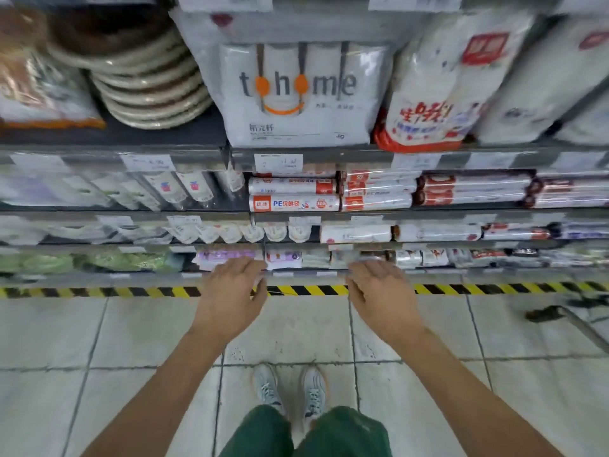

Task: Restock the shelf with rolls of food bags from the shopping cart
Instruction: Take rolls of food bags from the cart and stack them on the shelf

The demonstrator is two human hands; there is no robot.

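Yellow-black hazard tape [313,290] ran along the floor at the shelf [428,213] base, btwn both hands. Left hand [230,291] & right hand [382,291] hovered palm-down in front of the lowest tier, fingers relaxed, slightly spread, holding nothing; tips blurred. Rolls of food bags [293,203] lay stacked sideways on the tier under the cup pack [296,94], well above the hands, behind a price-tag rail [278,162]. Stacked plates [148,84] sat top left. Grey metal bar [580,328] crossed the white tiles [66,331] at far right.
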